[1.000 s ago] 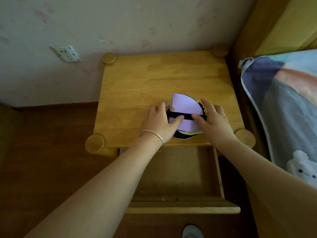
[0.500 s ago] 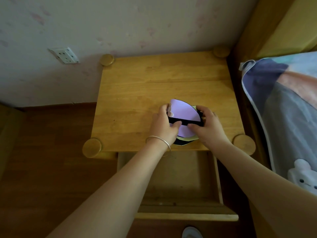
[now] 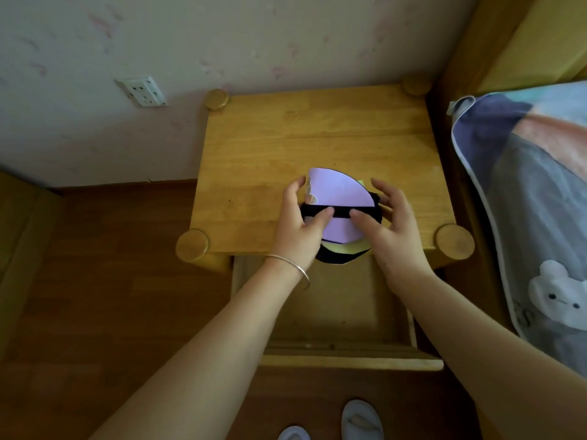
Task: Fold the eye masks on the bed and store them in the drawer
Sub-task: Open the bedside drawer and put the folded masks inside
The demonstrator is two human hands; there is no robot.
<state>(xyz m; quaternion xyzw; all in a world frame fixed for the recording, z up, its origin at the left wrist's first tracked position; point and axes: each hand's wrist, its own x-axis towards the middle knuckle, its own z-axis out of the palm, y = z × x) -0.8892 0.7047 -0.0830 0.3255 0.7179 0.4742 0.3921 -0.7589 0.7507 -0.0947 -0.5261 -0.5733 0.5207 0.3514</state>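
A folded lilac eye mask [image 3: 338, 193] with a black strap across it tops a small stack at the front edge of the wooden nightstand [image 3: 270, 160]. A yellow and black mask [image 3: 338, 253] lies beneath and juts over the edge. My left hand [image 3: 297, 219] grips the stack's left side, thumb on the strap. My right hand [image 3: 386, 222] holds the right side, thumb on the strap too. The open drawer [image 3: 346, 360] sits below the stack, and its inside looks bare.
The bed with a patterned quilt [image 3: 536, 198] lies to the right. A wall socket [image 3: 141, 92] is at the upper left. Wooden floor spreads to the left, and slippers [image 3: 362, 419] show at the bottom.
Both hands have drawn the stack of masks slightly nearer, so it hangs further over the nightstand's front edge above the drawer. The view has tilted down, showing my slippers.
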